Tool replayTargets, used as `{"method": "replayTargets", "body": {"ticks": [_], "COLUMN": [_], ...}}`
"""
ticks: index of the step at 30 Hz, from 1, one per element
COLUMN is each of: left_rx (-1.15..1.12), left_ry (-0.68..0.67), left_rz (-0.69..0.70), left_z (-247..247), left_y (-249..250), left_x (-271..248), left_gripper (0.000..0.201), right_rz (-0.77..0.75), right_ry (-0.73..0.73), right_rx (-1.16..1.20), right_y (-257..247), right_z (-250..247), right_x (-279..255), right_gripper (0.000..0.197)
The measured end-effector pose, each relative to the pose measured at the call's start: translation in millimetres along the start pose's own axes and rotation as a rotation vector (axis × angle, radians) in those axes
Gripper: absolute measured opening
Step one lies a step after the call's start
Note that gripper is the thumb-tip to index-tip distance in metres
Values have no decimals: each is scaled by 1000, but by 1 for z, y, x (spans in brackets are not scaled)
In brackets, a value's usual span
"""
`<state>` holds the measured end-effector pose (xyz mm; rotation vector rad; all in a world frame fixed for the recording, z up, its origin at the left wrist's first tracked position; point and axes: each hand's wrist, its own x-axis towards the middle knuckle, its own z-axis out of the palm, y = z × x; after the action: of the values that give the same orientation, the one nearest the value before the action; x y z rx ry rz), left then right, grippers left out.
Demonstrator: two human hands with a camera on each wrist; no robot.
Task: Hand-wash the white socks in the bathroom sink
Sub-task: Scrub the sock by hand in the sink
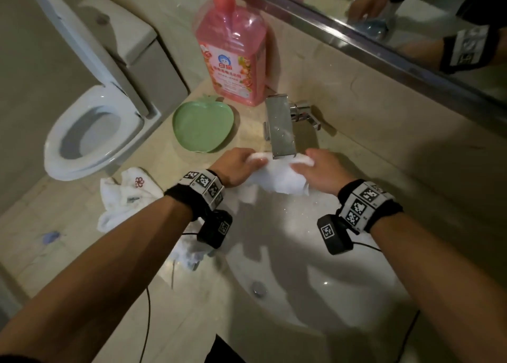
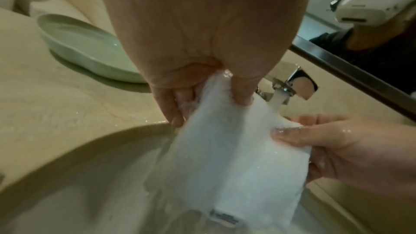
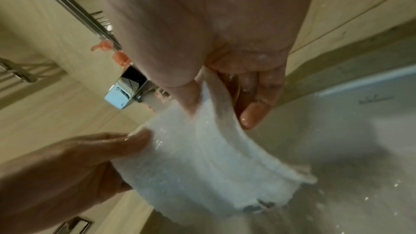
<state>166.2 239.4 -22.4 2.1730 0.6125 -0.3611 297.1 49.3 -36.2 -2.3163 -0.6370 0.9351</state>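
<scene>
1. the step in hand looks like wetting or rinsing: the white sock [image 1: 277, 177] hangs stretched between both hands, under the running faucet [image 1: 279, 128] and above the sink [image 1: 343, 294].
2. the left hand [image 1: 237, 168] pinches one top edge, thumb and fingers curled round the cloth.
3. the right hand [image 1: 319, 170] pinches the opposite edge likewise.
4. next probably calls for rubbing the cloth together, with detergent from the pink bottle [image 1: 233, 61] beyond the left hand.

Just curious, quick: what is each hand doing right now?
Left hand: grips one end of the sock under the tap.
Right hand: grips the other end.
</scene>
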Motion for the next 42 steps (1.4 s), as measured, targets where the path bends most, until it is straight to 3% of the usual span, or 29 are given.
{"method": "replayTargets", "body": {"ticks": [4, 7, 10, 13, 16, 19, 20, 22, 26, 28, 30, 32, 34, 36, 39, 42], "left_rx": [6, -33, -195, -369, -411, -55, 11, -4, 64, 135, 141, 138, 174, 240, 244, 163], "left_ry": [115, 173, 105, 23, -73, -222, -242, -280, -278, -196, -122, -110, -109, -95, -81, -68], "left_rz": [-66, -121, -163, -141, -98, -4, 53, 145, 75, 68, 98, 169, 230, 214, 193, 110], "left_z": [3, 11, 23, 24, 14, 9, 10, 18, 31, 36, 37, 35, 33, 31, 31, 29], "left_y": [-3, -4, -2, 1, -9, -19, -16, -7, 11, 14, 17, 21, 24, 28, 35, 40], "left_x": [-3, -6, -11, -14, -14, -11, -9, 0, 21, 31, 33, 32, 31, 31, 31, 30], "left_gripper": [36, 32, 37, 32, 30, 74, 87, 94, 71, 60, 62, 68, 53, 36, 32, 29], "right_rz": [-63, -94, -120, -106, -12, -10, -6, -13, -106, -147, -155, -96, 22, 111, 156, 135], "right_ry": [56, -7, -93, -58, -44, -40, -49, -87, -136, -107, -103, -189, -287, -288, -323, -324], "right_rx": [98, 137, 93, 56, 233, 371, 404, 457, 509, 468, 405, 412, 526, 558, 518, 372], "right_y": [-18, -28, -37, -33, -20, -9, -6, -2, 2, 5, 11, 20, 26, 28, 24, 18], "right_z": [22, 41, 55, 55, 46, 32, 28, 21, 10, 2, -9, -17, -18, -8, 13, 24], "right_x": [-1, -6, -6, 0, -1, -5, -5, -5, -8, -10, -10, -8, -6, -2, 3, 9], "right_gripper": [35, 35, 56, 35, 35, 33, 42, 60, 58, 54, 47, 37, 31, 42, 69, 55]}}
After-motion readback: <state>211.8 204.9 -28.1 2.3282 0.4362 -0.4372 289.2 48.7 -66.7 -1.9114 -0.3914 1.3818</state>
